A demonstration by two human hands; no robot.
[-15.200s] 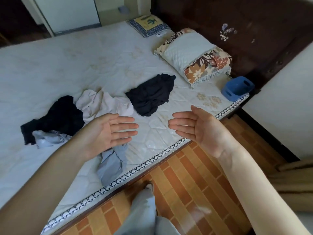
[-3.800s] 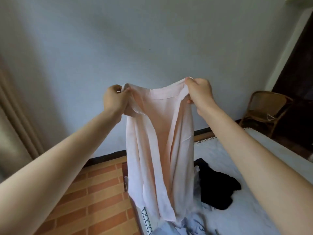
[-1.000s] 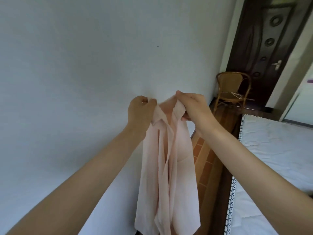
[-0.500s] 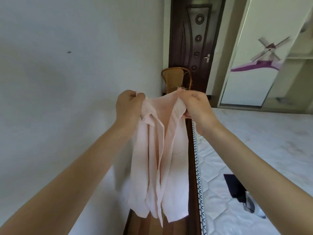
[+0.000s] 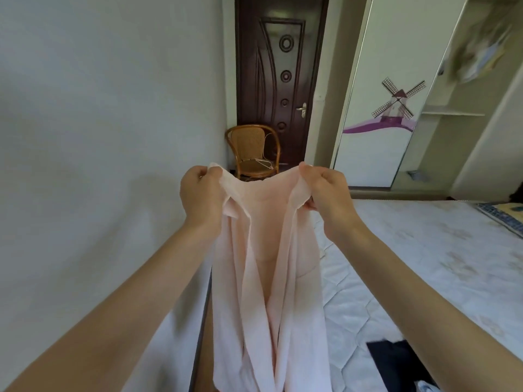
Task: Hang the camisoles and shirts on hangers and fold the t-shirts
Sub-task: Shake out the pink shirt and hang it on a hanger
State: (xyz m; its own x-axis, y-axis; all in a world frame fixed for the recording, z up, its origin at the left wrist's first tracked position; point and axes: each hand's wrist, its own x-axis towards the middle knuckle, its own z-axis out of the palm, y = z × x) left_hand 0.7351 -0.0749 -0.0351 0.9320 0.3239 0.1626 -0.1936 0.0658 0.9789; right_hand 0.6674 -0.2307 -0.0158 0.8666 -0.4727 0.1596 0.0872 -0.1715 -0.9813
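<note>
Since half a second ago you have spread the pink shirt (image 5: 263, 267) wider, left hand (image 5: 202, 198) and right hand (image 5: 328, 193) each gripping a shoulder, facing the chair (image 5: 252, 149) at 12 o'clock, seemingly ready for a hanger.

No words, numbers, labels or brand marks can be read anywhere in the frame. The only sign-like mark is a picture, not text: a windmill with a purple band beneath it, printed on the white wardrobe door (image 5: 376, 114) in the upper right of the frame. A patterned cushion (image 5: 506, 213) at the right edge is too cut off to show any writing.
</note>
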